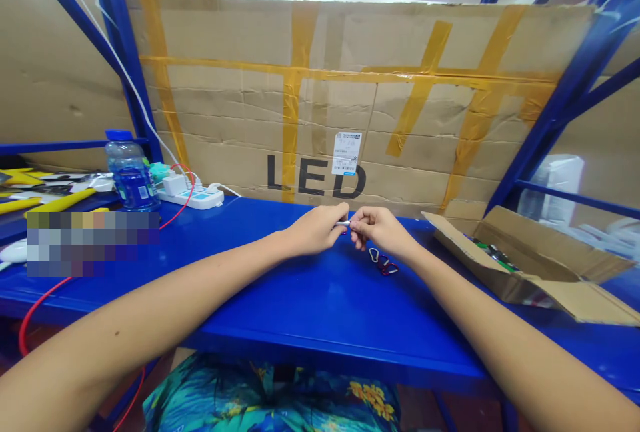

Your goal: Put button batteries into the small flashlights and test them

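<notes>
My left hand and my right hand meet above the blue shelf top, fingertips pinched together on a small silver metal piece. Just below my right hand, a silver carabiner and a red carabiner lie on the shelf, linked or touching. Both forearms stretch out from the lower corners of the view. What exactly the silver piece is stays too small to tell.
An open cardboard box with small parts sits at the right. A taped cardboard wall marked LED stands behind. At the left are a water bottle, a white power strip with red cable, and yellow tools.
</notes>
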